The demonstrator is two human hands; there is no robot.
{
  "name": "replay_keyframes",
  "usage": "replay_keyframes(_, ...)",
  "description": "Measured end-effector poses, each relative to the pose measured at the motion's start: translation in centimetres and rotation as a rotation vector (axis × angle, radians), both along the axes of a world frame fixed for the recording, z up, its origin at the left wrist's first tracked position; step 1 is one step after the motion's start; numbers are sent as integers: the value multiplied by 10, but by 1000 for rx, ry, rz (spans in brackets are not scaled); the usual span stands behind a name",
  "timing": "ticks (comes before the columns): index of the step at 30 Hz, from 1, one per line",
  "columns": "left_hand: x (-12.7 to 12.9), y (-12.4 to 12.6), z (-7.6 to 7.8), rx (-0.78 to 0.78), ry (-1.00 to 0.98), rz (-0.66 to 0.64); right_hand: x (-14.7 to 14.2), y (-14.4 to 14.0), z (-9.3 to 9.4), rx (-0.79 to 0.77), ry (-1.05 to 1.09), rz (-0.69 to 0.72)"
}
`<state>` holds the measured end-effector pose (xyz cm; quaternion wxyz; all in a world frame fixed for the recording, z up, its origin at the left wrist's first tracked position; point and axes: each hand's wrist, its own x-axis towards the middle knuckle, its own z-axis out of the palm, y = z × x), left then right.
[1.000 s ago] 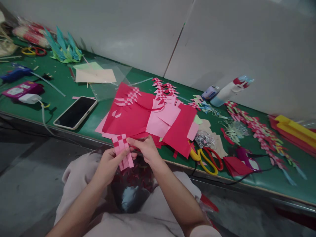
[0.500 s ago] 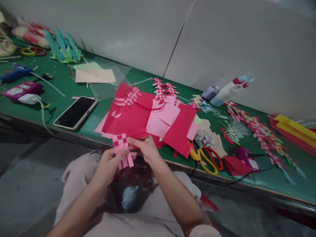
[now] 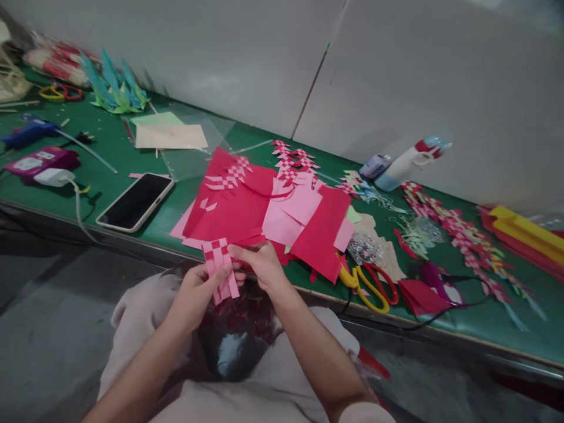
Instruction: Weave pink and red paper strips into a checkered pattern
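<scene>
Holding a small woven paper piece [image 3: 220, 267], pink and red strips, just in front of the near edge of the green table [image 3: 110, 158], over the lap. Left hand [image 3: 196, 294] pinching the woven piece from below, fingers closed on its loose pink strip ends. Right hand [image 3: 259, 264] gripping the same piece at its right side, thumb and fingertips pressed narrow on a strip. Lying on the table right behind the hands: a pile of red and pink paper sheets [image 3: 268, 214]. Sitting left of that pile: a phone [image 3: 135, 201], screen dark. Resting right of the pile, near the table edge: scissors [image 3: 370, 285] with yellow and red handles. Lying further right of the pile: a long woven strip chain [image 3: 458, 232]. Leaning near the wall, behind the chain: a white bottle [image 3: 408, 163].
</scene>
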<state>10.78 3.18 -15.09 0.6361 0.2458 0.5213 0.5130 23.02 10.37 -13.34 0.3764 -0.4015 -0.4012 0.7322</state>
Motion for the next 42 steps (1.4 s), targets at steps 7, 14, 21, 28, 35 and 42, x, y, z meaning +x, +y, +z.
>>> replay_keyframes(7,0,14,11,-40,-66,6,5,10,-2,95,-88,-69)
replay_keyframes(14,5,52,32,-38,-105,-58,28,29,0,327,-284,-162)
replay_keyframes(21,3,59,29,-139,-160,-88,52,33,9,525,-508,-234)
replay_keyframes(28,-6,43,28,-264,-427,-53,53,32,9,529,-536,-215)
replay_keyframes(35,-5,20,15,-379,-426,7,48,28,8,560,-622,-156)
replay_keyframes(42,-1,2,3,-362,-344,-105,44,26,5,569,-655,-81)
